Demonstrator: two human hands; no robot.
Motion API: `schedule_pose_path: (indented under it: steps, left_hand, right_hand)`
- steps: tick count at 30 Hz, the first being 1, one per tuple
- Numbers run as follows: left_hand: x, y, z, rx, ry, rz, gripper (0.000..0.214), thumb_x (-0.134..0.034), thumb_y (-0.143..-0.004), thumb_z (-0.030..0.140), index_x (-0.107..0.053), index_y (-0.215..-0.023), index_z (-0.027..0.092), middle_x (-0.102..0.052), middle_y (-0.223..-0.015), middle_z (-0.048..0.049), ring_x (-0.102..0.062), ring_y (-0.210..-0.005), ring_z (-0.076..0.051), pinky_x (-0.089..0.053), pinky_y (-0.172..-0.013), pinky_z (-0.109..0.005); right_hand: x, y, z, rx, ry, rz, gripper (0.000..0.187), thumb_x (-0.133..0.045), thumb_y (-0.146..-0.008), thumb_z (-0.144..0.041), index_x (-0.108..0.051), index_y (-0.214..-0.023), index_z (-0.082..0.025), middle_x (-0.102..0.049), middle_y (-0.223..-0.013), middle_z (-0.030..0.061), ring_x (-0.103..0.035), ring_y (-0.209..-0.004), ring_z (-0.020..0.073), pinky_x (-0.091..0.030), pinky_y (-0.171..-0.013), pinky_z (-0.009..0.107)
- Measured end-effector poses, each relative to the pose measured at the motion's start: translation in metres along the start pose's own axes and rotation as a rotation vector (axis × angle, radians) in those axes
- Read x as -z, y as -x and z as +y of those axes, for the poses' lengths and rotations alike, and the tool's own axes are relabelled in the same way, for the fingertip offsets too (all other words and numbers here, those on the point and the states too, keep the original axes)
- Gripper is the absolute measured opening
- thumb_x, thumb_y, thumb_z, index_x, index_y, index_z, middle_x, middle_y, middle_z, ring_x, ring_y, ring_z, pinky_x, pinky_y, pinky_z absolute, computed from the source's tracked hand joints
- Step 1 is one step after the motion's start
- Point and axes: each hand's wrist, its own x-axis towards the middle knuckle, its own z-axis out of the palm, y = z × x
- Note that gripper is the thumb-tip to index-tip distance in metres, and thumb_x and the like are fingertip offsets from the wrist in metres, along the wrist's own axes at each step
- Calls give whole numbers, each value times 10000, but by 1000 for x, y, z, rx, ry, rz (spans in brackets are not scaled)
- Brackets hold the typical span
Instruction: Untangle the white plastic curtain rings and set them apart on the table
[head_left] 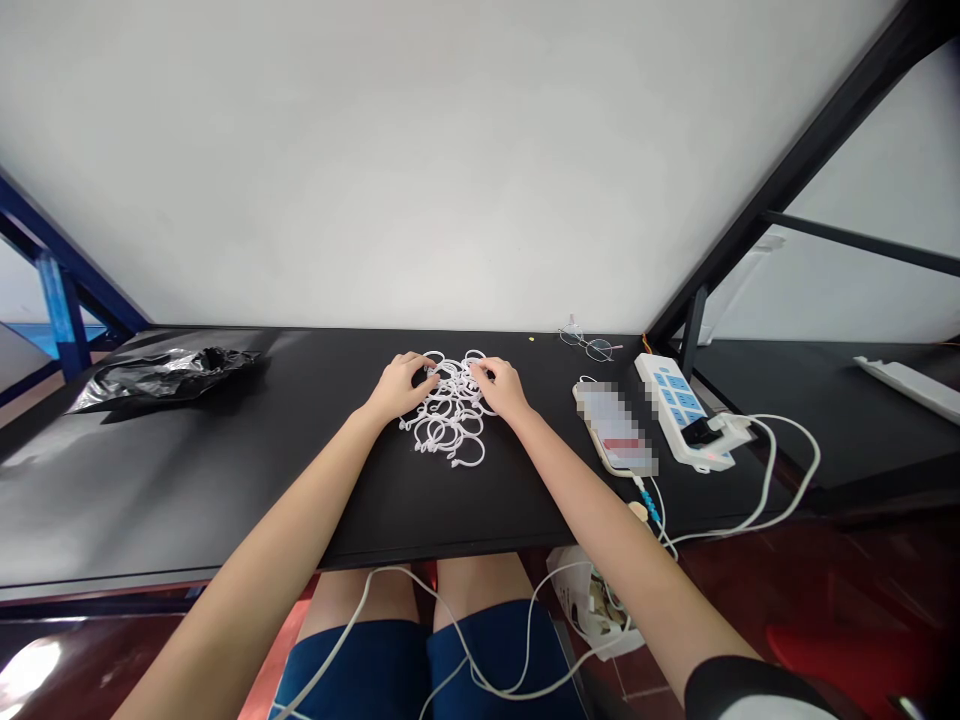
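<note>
A loose pile of thin white rings with small knobs (448, 420) lies on the black table (285, 480). My left hand (403, 387) rests at the pile's left side, its thumb and fingers apart and touching the outer rings. On the opposite side is my right hand (501, 386), fingers curved around the upper right rings, with a gap between thumb and index finger. Neither hand lifts a ring off the heap. Some fingertips are hidden among the rings.
A crumpled black plastic bag (169, 378) lies at left. To the right are eyeglasses (586, 342), a charging phone (613, 430) and a white power strip (679, 410). White cables (480, 680) run across my lap. Below the table edge stands a white bag (577, 600).
</note>
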Motion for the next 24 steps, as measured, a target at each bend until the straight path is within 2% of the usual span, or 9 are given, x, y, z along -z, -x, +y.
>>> schedule_pose_path:
  steps: [24]
  left_hand:
    - [0, 0, -1, 2, 7, 2, 308, -504, -856, 416, -632, -1039, 203, -633, -1092, -70, -555, -1004, -248, -423, -948, -413]
  right_hand:
    - [-1, 0, 1, 2, 6, 1, 256, -501, -881, -361, -667, -753, -214, -668, -899, 39, -579, -898, 195, -419, -840, 320]
